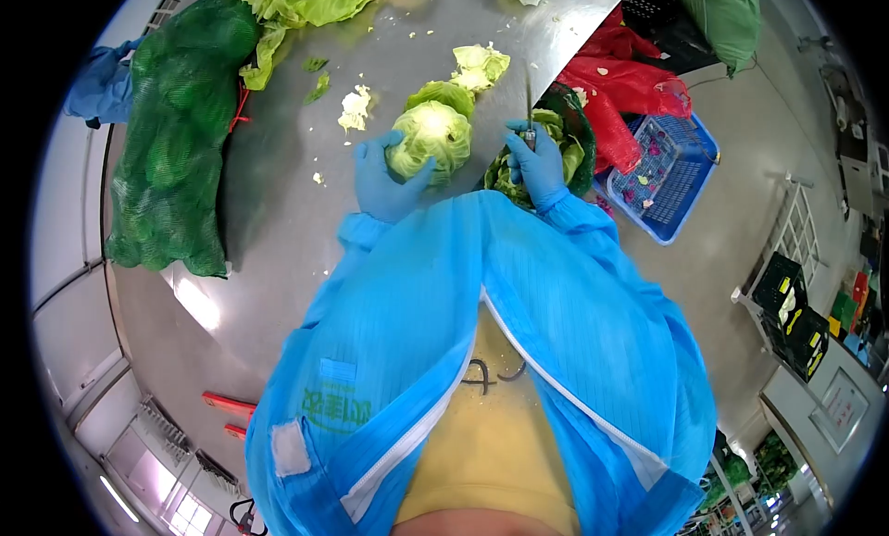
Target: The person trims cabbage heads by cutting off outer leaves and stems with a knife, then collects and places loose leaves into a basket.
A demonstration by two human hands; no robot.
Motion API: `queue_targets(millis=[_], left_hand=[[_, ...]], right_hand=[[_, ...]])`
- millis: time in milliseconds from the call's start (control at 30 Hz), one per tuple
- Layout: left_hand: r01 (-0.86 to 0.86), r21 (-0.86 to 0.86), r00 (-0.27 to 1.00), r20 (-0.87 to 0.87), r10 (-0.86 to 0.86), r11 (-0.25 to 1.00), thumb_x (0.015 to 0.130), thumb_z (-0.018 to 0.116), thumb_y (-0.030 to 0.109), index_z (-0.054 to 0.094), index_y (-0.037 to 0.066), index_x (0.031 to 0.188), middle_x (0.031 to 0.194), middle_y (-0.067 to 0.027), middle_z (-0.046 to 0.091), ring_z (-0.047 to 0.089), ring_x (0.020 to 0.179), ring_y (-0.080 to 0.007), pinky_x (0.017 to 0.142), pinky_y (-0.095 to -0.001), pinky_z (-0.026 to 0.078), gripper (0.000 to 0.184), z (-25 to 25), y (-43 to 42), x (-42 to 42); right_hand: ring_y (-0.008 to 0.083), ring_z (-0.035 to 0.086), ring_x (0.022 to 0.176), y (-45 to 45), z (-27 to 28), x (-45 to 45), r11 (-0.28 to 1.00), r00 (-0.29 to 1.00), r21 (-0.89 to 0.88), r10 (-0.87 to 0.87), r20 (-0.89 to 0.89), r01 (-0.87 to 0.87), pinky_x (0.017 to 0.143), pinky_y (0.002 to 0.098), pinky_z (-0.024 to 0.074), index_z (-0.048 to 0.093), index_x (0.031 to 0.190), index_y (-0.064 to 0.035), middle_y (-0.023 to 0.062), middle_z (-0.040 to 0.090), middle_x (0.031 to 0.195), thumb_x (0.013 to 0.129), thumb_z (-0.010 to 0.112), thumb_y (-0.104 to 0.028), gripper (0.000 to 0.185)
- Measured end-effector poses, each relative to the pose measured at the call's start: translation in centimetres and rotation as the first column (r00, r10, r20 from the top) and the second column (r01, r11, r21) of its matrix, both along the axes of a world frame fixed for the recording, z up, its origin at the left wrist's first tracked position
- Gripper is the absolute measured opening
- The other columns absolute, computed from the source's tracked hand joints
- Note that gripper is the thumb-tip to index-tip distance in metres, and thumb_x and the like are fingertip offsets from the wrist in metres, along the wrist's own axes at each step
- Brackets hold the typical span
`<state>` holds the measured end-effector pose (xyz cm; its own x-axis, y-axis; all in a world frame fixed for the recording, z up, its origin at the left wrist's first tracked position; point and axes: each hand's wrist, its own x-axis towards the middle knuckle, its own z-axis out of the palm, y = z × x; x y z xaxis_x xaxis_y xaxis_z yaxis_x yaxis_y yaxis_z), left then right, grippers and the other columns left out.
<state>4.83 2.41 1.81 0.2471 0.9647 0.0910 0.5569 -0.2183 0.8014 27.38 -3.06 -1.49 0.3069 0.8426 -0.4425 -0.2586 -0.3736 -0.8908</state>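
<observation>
Brushed metal gleams under you, a steel table sprinkled with pale scraps, and right at its near edge sits the round cabbage, close in front of your chest. Your gloved left hand has it, thumb on the near side, fingers wrapped around the left flank: a cupped grasp. Over on the other side, your gloved right hand is clenched around the handle of a knife, blade pointing away from you, well clear of the cabbage. Just below that fist, a heap of loose green leaves crowds the table's edge. Just beyond the cabbage lies a torn pale leaf; to its left, a crumpled whitish scrap. Far left, there's a bulging green mesh sack, with broad cabbage leaves spread beside its top. Off the table to your right, red mesh bags slump by a blue plastic crate, purple bits scattered inside it, down on the grey floor.
</observation>
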Motion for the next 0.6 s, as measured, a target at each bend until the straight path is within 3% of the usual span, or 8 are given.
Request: queue_targets(millis=[133,167,200,267,333,433,467,600], left_hand=[[0.256,0.170,0.937,0.200,-0.287,0.952,0.066,0.080,0.029,0.043,0.007,0.129,0.121,-0.0183,0.046,0.045,0.115,-0.0327,0.097,-0.0416,0.039,0.076,3.8,-0.3,3.8],[0.264,0.183,0.960,0.044,-0.276,0.947,0.067,0.080,0.028,0.040,0.008,0.132,0.125,-0.0176,0.044,0.045,0.116,-0.0306,0.097,-0.0397,0.040,0.080,5.2,-0.3,4.1],[0.278,0.197,0.959,-0.115,-0.259,0.940,0.067,0.080,0.027,0.037,0.009,0.136,0.130,-0.0169,0.042,0.045,0.118,-0.0285,0.096,-0.0378,0.041,0.083,5.9,-0.2,4.3],[0.235,0.153,0.972,-0.007,-0.237,0.960,0.067,0.080,0.030,0.034,0.009,0.138,0.135,-0.0164,0.039,0.044,0.120,-0.0298,0.099,-0.0387,0.038,0.087,3.9,1.7,3.0],[0.080,-0.145,0.996,0.057,-0.072,0.986,0.065,0.081,0.031,0.034,0.010,0.139,0.135,-0.0156,0.039,0.043,0.121,-0.0300,0.102,-0.0381,0.036,0.090,1.9,3.6,1.5],[0.385,-0.285,0.921,0.178,-0.347,0.878,0.063,0.082,0.029,0.033,0.011,0.140,0.133,-0.0141,0.039,0.045,0.117,-0.0289,0.102,-0.0377,0.036,0.093,-3.9,6.4,-0.9],[0.384,-0.289,0.922,0.174,-0.347,0.877,0.063,0.082,0.029,0.033,0.011,0.140,0.133,-0.0141,0.039,0.045,0.117,-0.0289,0.102,-0.0377,0.036,0.093,-4.5,6.6,-1.6],[0.478,-0.298,0.832,-0.148,-0.535,0.826,0.050,0.088,0.035,0.031,0.010,0.140,0.124,-0.0191,0.037,0.043,0.112,-0.0337,0.102,-0.0387,0.036,0.109,-2.5,6.2,-1.9]], right_hand=[[0.0064,0.046,0.048,-0.4,-0.3,1.2,0.978,0.981,0.077,-0.193,-0.029,0.195,0.040,0.0221,0.0396,0.054,0.110,-0.0076,0.0000,0.051,0.067,0.087,0.059,-0.016,0.025],[0.0061,0.047,0.050,-0.4,-0.1,1.6,0.967,0.944,0.159,-0.231,0.234,0.198,0.041,0.0216,0.0398,0.055,0.109,-0.0070,-0.0003,0.051,0.068,0.088,0.059,-0.016,0.024],[0.0061,0.047,0.050,-0.4,-0.9,2.3,0.966,0.943,0.161,-0.235,0.235,0.201,0.041,0.0216,0.0398,0.055,0.109,-0.0070,-0.0003,0.051,0.068,0.088,0.059,-0.016,0.024],[0.0052,0.043,0.051,-0.4,-2.9,3.3,0.879,0.871,0.297,-0.442,0.215,0.372,0.046,0.0196,0.0366,0.055,0.108,-0.0052,-0.0018,0.048,0.065,0.089,0.057,-0.014,0.021],[0.0044,0.044,0.054,-0.9,-0.6,3.0,0.878,0.888,0.216,-0.452,0.083,0.426,0.048,0.0189,0.0369,0.055,0.107,-0.0034,-0.0020,0.049,0.068,0.090,0.056,-0.012,0.019],[0.0057,0.049,0.052,-0.8,-1.6,3.1,0.915,0.891,0.313,-0.347,0.294,0.253,0.047,0.0218,0.0415,0.057,0.105,-0.0045,0.0009,0.056,0.068,0.090,0.056,-0.013,0.017],[0.0059,0.052,0.054,-0.7,-2.3,2.8,0.929,0.940,0.310,-0.273,0.206,0.202,0.048,0.0217,0.0424,0.057,0.105,-0.0057,0.0019,0.057,0.068,0.090,0.057,-0.014,0.017],[0.0113,0.059,0.060,-0.6,0.2,0.0,0.995,0.960,0.073,0.053,0.274,-0.075,0.055,0.0259,0.0473,0.056,0.111,-0.0090,0.0061,0.062,0.073,0.090,0.056,-0.023,0.025]])
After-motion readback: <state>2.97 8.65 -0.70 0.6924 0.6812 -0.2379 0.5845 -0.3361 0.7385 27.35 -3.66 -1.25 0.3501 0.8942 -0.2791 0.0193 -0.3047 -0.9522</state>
